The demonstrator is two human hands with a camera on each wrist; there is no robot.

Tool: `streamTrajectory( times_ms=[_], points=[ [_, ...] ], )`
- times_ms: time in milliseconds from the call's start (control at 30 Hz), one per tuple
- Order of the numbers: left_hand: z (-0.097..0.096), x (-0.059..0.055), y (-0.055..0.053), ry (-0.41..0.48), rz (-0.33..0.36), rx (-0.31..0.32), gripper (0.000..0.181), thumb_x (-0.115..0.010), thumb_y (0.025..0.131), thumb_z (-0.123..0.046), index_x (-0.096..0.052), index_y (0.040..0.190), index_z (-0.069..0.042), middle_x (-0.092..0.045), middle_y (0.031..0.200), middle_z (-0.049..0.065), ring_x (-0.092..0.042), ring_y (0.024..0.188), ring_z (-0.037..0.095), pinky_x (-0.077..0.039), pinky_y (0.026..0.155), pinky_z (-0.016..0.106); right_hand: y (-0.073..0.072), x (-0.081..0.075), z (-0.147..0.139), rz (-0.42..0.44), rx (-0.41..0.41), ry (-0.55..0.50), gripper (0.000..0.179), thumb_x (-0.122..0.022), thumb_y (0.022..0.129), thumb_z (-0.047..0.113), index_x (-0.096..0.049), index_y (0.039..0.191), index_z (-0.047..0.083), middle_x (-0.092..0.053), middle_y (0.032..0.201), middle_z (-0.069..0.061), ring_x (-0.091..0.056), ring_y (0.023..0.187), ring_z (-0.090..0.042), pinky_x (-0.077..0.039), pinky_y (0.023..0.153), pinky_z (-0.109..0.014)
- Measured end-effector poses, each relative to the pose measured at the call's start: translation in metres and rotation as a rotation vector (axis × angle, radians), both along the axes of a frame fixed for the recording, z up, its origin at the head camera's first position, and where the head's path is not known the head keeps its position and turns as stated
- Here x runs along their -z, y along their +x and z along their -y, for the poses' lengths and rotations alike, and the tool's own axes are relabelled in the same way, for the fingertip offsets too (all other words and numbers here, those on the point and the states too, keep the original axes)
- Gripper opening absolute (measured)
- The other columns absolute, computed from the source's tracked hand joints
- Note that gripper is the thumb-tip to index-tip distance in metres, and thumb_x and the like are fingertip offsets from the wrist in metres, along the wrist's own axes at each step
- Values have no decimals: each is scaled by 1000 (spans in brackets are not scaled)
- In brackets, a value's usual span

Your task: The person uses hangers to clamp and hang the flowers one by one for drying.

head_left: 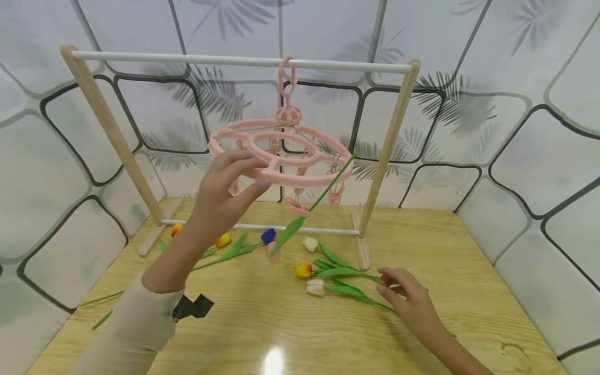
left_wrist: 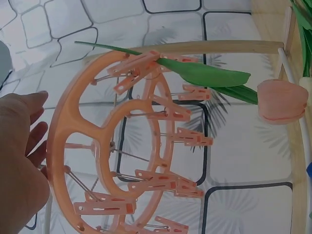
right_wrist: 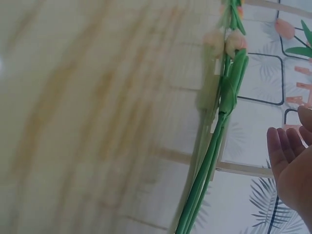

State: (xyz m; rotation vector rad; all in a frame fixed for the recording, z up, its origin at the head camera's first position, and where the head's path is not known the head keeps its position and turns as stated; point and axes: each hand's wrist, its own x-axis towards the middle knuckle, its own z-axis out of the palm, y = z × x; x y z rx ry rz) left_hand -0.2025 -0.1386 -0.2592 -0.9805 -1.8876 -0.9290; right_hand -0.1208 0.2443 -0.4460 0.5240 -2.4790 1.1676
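Note:
In the head view, a pink clip hanger (head_left: pixel 300 180) hangs by its hook from a rack's white bar. My left hand (head_left: pixel 225 192) is at the hanger's left front rim. The left wrist view shows those fingers (left_wrist: pixel 36 139) beside the rim, not wrapped round it; whether they touch is unclear. One clip (left_wrist: pixel 137 70) bites the green stem of a pink tulip (left_wrist: pixel 282 101), which dangles head down. My right hand (head_left: pixel 410 299) is low above the tabletop, by the stems of several artificial tulips (head_left: pixel 344 291). Its fingers bend loosely, apart from the stems in the right wrist view.
The wooden rack (head_left: pixel 105 122) stands at the back of the table (head_left: pixel 234 333). More tulips lie on the left, among them a blue one (head_left: pixel 269 236) and a yellow one (head_left: pixel 223 239). A white tulip (head_left: pixel 310 244) lies near the rack's right foot (head_left: pixel 361 252).

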Motion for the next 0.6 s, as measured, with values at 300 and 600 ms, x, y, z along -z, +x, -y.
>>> streamTrajectory(
  times_ms=[300,600],
  points=[
    [1,-3,-6,-113,-2,-6,27,-80,85,-5,-73,111,-2,-67,116,13,-56,120,33,-38,115,44,3,3,-6,12,-39,75,32,-72,91,3,-65,122,0,-67,104,-5,-61,95,0,-56,81,-20],
    [-1,-4,-7,-149,-21,-24,26,-80,85,-6,-74,110,0,-68,116,14,-58,116,31,-43,107,43,-1,14,-12,104,-84,48,33,-73,90,8,-66,122,2,-66,105,-3,-61,94,-3,-56,79,-21]
  ],
)
